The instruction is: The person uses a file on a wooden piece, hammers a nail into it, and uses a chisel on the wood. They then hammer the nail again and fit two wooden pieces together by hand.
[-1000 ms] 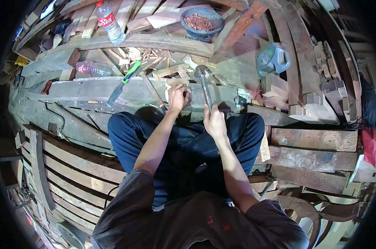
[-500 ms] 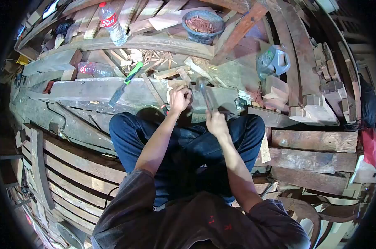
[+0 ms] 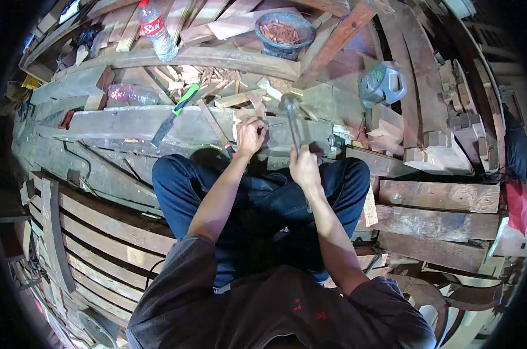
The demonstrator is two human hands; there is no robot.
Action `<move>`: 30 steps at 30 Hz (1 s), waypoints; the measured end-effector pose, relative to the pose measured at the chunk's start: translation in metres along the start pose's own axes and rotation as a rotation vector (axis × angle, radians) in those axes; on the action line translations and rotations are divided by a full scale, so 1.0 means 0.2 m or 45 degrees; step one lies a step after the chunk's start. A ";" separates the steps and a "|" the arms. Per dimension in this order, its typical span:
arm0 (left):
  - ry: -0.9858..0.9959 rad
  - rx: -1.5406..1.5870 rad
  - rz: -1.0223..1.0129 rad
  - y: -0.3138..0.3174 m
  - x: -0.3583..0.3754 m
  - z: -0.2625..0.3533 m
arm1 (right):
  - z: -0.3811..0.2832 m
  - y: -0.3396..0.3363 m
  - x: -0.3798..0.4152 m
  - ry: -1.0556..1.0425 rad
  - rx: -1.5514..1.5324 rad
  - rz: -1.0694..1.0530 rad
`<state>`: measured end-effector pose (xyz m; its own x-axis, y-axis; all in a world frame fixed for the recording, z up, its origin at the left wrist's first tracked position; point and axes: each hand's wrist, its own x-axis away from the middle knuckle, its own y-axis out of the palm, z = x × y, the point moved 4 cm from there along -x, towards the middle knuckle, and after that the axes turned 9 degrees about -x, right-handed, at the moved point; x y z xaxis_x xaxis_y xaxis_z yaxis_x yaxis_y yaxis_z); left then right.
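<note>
My right hand (image 3: pixel 305 168) is wrapped round the handle of a hammer (image 3: pixel 294 125), whose head is raised over the far edge of the long wooden beam (image 3: pixel 205 123). On the beam, my left hand (image 3: pixel 252 135) has its fingers pinched together beside a small pale wood piece (image 3: pixel 256 104); what they grip is too small to make out. A chisel with a green and black handle (image 3: pixel 185 100) lies across the beam to the left. Between it and my left hand rests a narrow wood strip (image 3: pixel 212 121), near a red-tipped tool (image 3: pixel 230 150).
Beyond the beam are wood offcuts (image 3: pixel 217 81), a lying bottle (image 3: pixel 132 95), an upright bottle (image 3: pixel 157 35), a bucket of small wood pieces (image 3: pixel 285 36) and a grey-blue jug (image 3: pixel 382 85). Stacked timber (image 3: pixel 438 148) stands at right; slatted boards (image 3: pixel 112 232) are at left.
The hammer head has moved slightly up and to the right, away from my left hand, and my right hand has shifted a little. My left hand stays nearly in place.
</note>
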<state>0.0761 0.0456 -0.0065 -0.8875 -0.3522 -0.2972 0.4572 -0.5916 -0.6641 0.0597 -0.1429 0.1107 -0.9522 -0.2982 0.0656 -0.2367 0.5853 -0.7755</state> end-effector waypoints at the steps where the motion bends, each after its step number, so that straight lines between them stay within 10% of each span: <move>1: -0.013 0.014 0.007 0.02 0.01 -0.01 | 0.06 0.04 0.01 0.023 0.049 -0.025; 30: 0.029 -0.020 -0.011 0.02 0.00 -0.03 | 0.10 0.05 -0.02 0.106 0.045 -0.178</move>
<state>0.0788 0.0476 -0.0138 -0.8926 -0.3304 -0.3067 0.4486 -0.5829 -0.6775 0.0654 -0.1506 0.0909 -0.9234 -0.3107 0.2253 -0.3628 0.5153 -0.7764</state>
